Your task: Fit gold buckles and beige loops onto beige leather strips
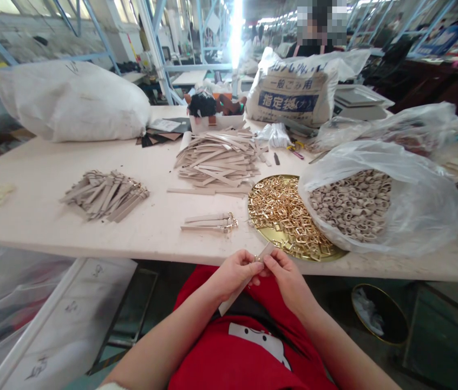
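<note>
At left, a pile of strips (105,196) lies on the table (30,216). Over your lap, your left hand's (237,272) fingers pinch a beige strip (229,304), slanting up rightward; your right hand's (289,275) fingers clamp near its upper end. Best keep it flat, untwisted, beside the gold tray (273,235) at right.

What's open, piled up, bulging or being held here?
Left grip: closed on the strap
Right grip: closed on the strap
Strap: held, slanting
Clear bag: open, loops inside
Gold tray: mostly covered with buckles
Long strips: loosely heaped
Big white sack: bulging
Bin: open-topped, something pale inside
</note>
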A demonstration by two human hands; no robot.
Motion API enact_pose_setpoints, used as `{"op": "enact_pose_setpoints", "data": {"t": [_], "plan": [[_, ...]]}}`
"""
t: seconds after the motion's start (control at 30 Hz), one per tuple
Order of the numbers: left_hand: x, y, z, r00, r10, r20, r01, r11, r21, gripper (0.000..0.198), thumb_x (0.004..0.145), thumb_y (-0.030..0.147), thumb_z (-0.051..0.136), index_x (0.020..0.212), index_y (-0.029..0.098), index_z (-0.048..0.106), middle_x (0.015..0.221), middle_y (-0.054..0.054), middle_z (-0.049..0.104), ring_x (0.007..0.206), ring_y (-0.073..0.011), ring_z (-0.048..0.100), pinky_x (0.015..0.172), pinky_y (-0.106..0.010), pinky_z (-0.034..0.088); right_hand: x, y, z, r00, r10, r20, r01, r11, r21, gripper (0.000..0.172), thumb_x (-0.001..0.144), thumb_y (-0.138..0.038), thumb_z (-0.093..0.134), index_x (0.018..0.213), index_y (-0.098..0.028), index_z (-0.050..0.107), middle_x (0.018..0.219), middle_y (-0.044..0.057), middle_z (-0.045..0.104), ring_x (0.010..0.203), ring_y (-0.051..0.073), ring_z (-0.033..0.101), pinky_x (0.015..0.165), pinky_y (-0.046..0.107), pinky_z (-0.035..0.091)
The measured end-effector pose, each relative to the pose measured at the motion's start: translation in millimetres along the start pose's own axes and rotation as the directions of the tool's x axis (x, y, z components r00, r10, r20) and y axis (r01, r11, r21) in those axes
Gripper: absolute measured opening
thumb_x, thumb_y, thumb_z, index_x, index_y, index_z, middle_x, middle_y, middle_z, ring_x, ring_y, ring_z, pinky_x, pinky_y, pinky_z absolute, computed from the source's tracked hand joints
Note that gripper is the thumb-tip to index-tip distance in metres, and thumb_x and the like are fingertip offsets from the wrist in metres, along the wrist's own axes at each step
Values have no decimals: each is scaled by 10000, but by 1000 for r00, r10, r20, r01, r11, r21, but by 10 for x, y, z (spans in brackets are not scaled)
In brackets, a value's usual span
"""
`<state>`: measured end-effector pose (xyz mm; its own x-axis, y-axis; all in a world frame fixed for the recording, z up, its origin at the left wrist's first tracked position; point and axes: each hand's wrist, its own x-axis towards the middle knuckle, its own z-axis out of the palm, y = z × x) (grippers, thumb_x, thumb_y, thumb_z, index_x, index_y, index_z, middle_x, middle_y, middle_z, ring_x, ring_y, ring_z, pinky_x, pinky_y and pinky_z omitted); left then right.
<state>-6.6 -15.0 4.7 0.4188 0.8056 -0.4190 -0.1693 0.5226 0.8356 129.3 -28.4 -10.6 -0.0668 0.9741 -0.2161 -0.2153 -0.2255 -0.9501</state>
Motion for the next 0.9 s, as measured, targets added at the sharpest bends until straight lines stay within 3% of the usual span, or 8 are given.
{"op": "enact_pose_setpoints", "data": {"t": [0.13,0.33,0.4,0.57,0.63,0.77,0.9], "plan": [[17,11,-13,999,15,33,-14,1000,-21,323,626,350,678,698,153,432,637,13,584,482,-52,489,489,-179,355,32,0,-9,993,101,54,-107,987,117,190,733,-397,585,757,-210,557,639,-38,544,552,114,467,574,257,413],[55,29,44,998,18,-61,-15,999,47,273,626,281,660,652,163,415,569,39,549,440,-41,442,458,-172,325,35,-50,-44,1000,-4,4,5,991,-132,182,743,-376,587,790,-200,586,718,-11,591,670,139,510,662,259,420],[52,24,58,997,23,-79,-19,999,51,276,640,308,654,654,162,420,567,41,541,439,-40,436,463,-175,326,39,-61,-34,1000,-20,-14,18,989,-146,187,734,-372,596,802,-198,587,740,-3,604,692,149,522,680,270,426],[21,24,60,999,32,3,-32,999,28,321,669,419,626,689,144,461,620,17,554,468,-45,443,468,-180,318,59,-49,-29,983,143,118,-159,976,146,176,720,-381,590,754,-212,557,642,-35,564,550,118,486,598,277,437],[14,31,62,999,26,18,-26,999,23,321,672,420,621,689,139,469,616,19,545,460,-40,429,460,-179,305,51,-50,-41,978,161,136,-184,967,177,168,721,-370,590,752,-210,552,633,-37,550,541,113,477,590,275,434],[27,13,65,1000,-16,-12,16,999,36,276,664,364,625,678,147,455,594,27,542,445,-37,414,457,-179,291,15,-77,-78,1000,18,23,-16,995,-101,143,743,-337,577,778,-198,566,707,-7,585,666,145,522,672,285,430],[32,-40,50,996,3,-92,13,986,164,234,689,338,588,681,165,430,559,36,540,432,-52,410,444,-185,290,26,-99,-114,990,-141,-10,123,896,-427,123,713,-306,601,682,-196,555,655,-5,564,641,157,497,623,277,407]]}}
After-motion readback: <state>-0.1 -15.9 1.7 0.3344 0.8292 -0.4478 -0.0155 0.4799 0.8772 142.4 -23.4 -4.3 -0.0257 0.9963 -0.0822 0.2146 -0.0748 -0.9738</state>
